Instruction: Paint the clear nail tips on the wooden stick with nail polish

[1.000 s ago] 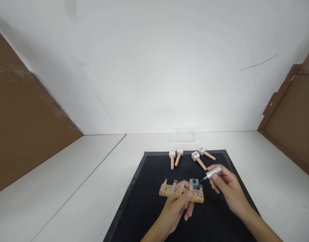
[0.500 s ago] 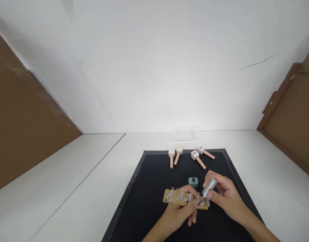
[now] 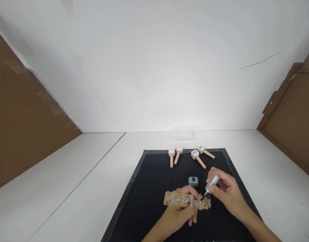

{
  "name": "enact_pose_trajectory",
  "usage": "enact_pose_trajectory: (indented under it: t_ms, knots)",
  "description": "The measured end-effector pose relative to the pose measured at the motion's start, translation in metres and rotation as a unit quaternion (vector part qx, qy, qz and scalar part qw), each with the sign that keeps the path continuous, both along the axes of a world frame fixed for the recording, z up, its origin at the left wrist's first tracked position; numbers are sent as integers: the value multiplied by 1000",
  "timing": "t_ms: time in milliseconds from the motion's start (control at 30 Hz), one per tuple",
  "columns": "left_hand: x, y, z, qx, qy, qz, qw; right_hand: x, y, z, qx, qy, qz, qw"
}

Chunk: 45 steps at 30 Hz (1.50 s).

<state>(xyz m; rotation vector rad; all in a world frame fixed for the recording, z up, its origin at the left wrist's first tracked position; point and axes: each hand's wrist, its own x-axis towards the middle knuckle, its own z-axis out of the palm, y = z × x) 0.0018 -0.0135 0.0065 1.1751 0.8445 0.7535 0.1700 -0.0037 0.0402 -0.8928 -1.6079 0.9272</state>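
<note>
My left hand [image 3: 181, 210] grips a tan wooden strip [image 3: 169, 198] that carries several clear nail tips on silver studs, held just above a black mat [image 3: 149, 188]. My right hand [image 3: 226, 193] pinches a silver brush cap [image 3: 211, 183], its dark brush tip touching the rightmost nail tip on the strip. A small teal polish bottle [image 3: 193, 181] stands open on the mat just behind the strip.
Several polish bottles with peach caps lie along the mat's far edge: one pair [image 3: 175, 154] and another pair [image 3: 201, 154]. The mat lies on a white table [image 3: 68, 188]. Brown cardboard panels [image 3: 290, 124] flank a white back wall.
My right hand brought the silver brush from the teal bottle down to the strip's right end. My left hand pulled the strip nearer and slightly right, away from the bottle.
</note>
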Motion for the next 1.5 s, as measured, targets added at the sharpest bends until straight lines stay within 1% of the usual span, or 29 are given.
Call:
enact_pose_trajectory:
  t_ms: [100, 167, 333, 467, 533, 600, 667, 700, 767, 867, 967, 1033, 1100, 1167, 1233, 1267, 1333, 1400, 1500]
  knots:
    - [-1, 0, 0, 16, 20, -3, 1000, -1, -1, 3, 23, 2, 55, 998]
    - [-2, -1, 1, 24, 30, -5, 999, -2, -1, 5, 40, -22, 65, 997]
    - [-4, -2, 2, 41, 43, -20, 998, -4, -1, 6, 69, -59, 20, 996]
    - [-4, -4, 1, 46, 62, -19, 997, -2, 0, 5, 65, -57, -23, 996]
    - [-3, -4, 2, 46, 70, -19, 996, -1, 0, 5, 61, -41, -9, 997]
    - [-3, -5, 4, 50, 73, -15, 996, 0, 0, 6, 65, -29, 27, 997]
    - [-3, -5, 5, 62, 80, -7, 995, -1, 0, 8, 81, -40, 57, 994]
    - [-3, -5, 6, 68, 86, -4, 994, -1, 0, 9, 92, -53, 62, 992]
    - [-3, -4, 6, 72, 97, 0, 993, -2, 0, 9, 113, -84, 51, 989]
    - [-2, -4, 4, 69, 91, -1, 993, -3, 2, 8, 132, -108, 6, 985]
    - [-2, -4, 2, 72, 82, -6, 994, -2, 2, 7, 133, -105, -39, 985]
    - [-3, -4, 1, 76, 83, -6, 994, -1, 2, 8, 122, -91, -44, 987]
    - [-3, -4, 2, 81, 83, -5, 993, -1, 0, 10, 112, -73, -16, 991]
    - [-3, -4, 4, 88, 93, -4, 992, -2, -1, 12, 109, -67, 30, 991]
    - [-3, -3, 6, 91, 107, -8, 990, -3, -1, 13, 110, -78, 65, 989]
    - [-3, -3, 7, 90, 113, -9, 989, -3, -1, 13, 111, -87, 69, 988]
    - [-3, -4, 8, 81, 111, -10, 990, -4, 1, 10, 113, -102, 51, 987]
    - [-2, -4, 5, 73, 95, -11, 993, -3, 2, 7, 110, -103, 6, 989]
    - [-2, -5, 0, 66, 72, -19, 995, -1, 4, 1, 87, -80, -59, 991]
